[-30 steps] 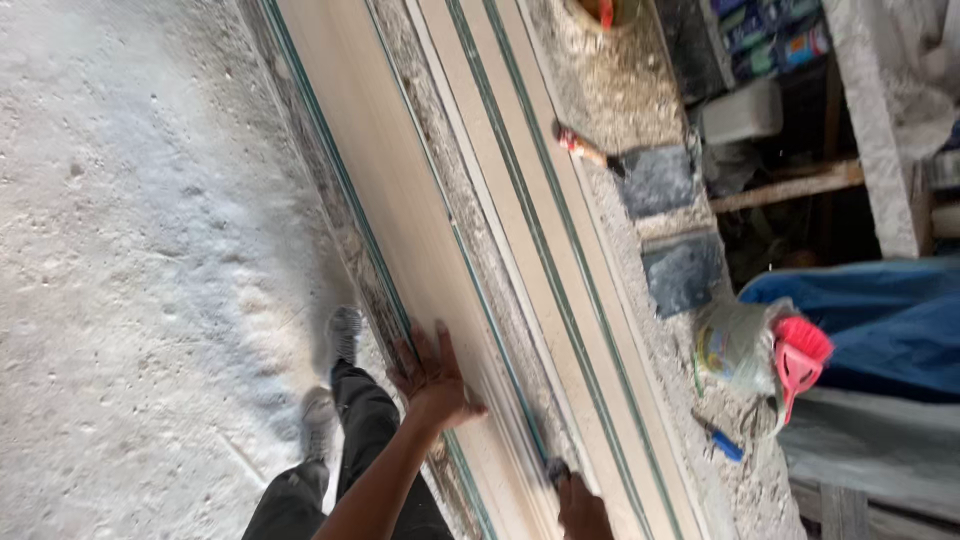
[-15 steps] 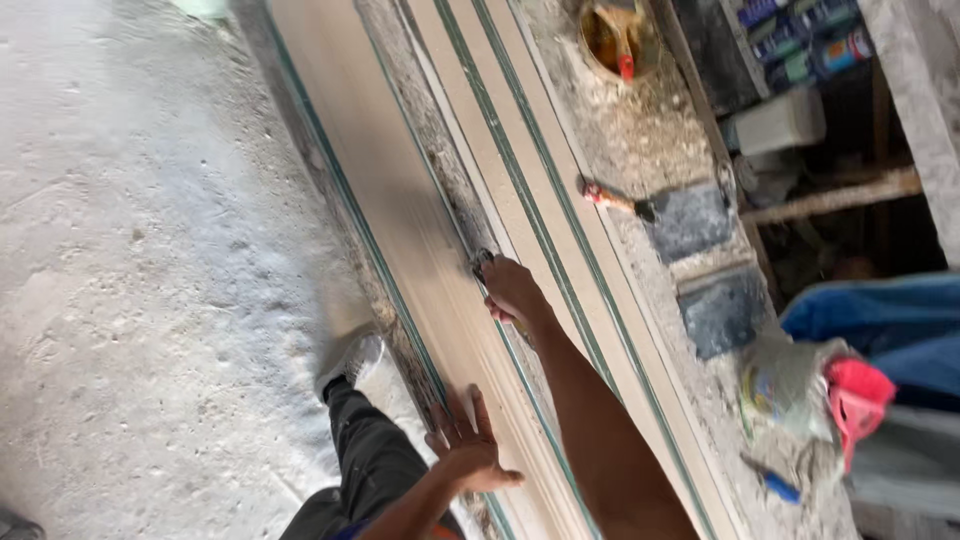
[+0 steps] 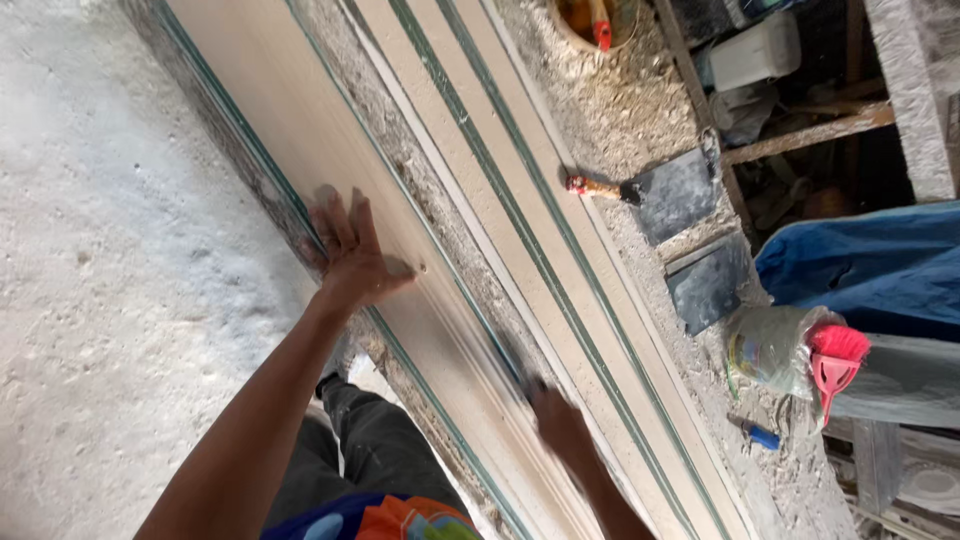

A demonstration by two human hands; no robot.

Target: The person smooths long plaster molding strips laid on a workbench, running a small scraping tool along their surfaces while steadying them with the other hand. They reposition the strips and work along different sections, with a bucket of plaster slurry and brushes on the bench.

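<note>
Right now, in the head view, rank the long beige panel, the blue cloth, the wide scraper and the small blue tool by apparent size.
1. Long beige panel
2. Blue cloth
3. Wide scraper
4. Small blue tool
The cloth is cut off by the frame edge, so its full size is unsure.

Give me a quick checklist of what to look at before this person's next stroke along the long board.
1. Left hand flat on the board, fingers spread: ok.
2. Right hand at the groove: blurred, so what it holds: cannot tell.
3. Board lying steady on the bench: cannot tell.
4. Scraper lying off the boards, on the bench: ok.
5. Bench strewn with dust and crumbs: not ok.
6. Bottle with red cap lying away from both hands: ok.
</note>
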